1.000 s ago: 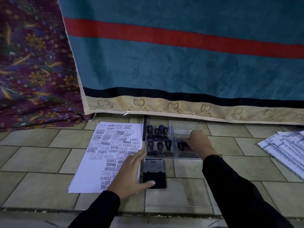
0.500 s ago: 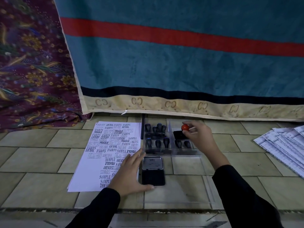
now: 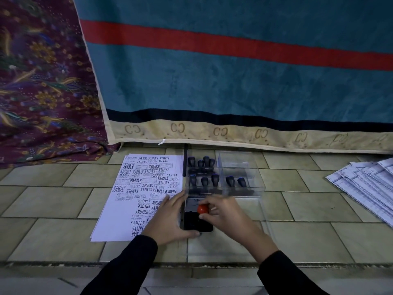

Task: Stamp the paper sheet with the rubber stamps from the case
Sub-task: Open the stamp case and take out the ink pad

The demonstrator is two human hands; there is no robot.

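1. Right hand (image 3: 228,212) is pinching a red-knobbed stamp (image 3: 202,209) in closed fingers, holding it over the ink pad (image 3: 197,222).
2. Left hand (image 3: 170,219) is lying flat and spread, holding nothing, pressing on the paper sheet (image 3: 136,199) and touching the ink pad's left edge.
3. Just beyond the pad, the clear case (image 3: 240,188) is sitting on the tiled floor (image 3: 53,201), holding dark stamps (image 3: 204,182).

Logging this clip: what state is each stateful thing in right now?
Stamp case: open, blue-handled stamps inside.
Ink pad: lid open.
Red-knobbed stamp: held over the ink pad.
Paper sheet: flat, partly stamped.
Right hand: gripping the stamp.
Left hand: steadying the pad.
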